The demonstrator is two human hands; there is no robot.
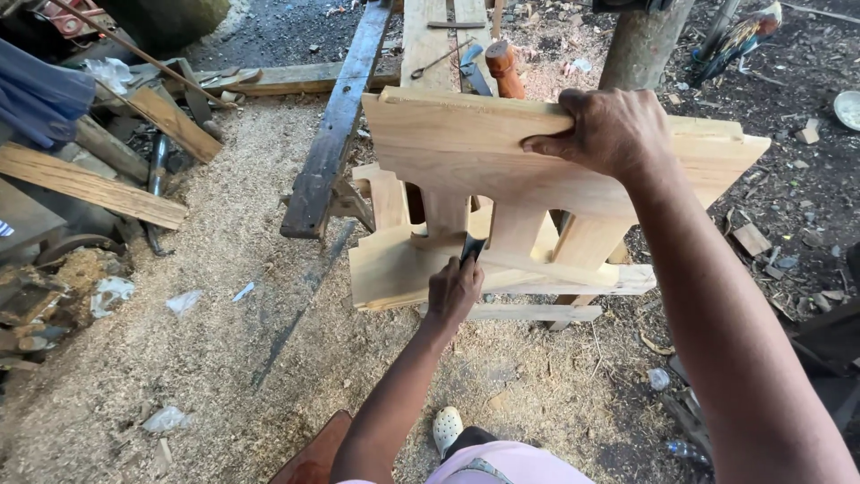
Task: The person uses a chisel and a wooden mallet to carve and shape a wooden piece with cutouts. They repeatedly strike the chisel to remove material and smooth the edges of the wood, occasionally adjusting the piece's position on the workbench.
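Wooden frame point(466, 170) upright on sawdust floor point(179, 358), centre. Right hand point(609, 130) clamps fingers over top rail; left hand point(454, 291) closed round dark tool point(472, 248) at lower rail. Step: prob. trimming joint; next needs steady grip.

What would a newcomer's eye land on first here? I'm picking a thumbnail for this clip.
The pale wooden frame at centre stands out most, with the right hand gripping its top edge. Below, the left hand holds a dark tool against a slat. Sawdust carpets the ground to the left.
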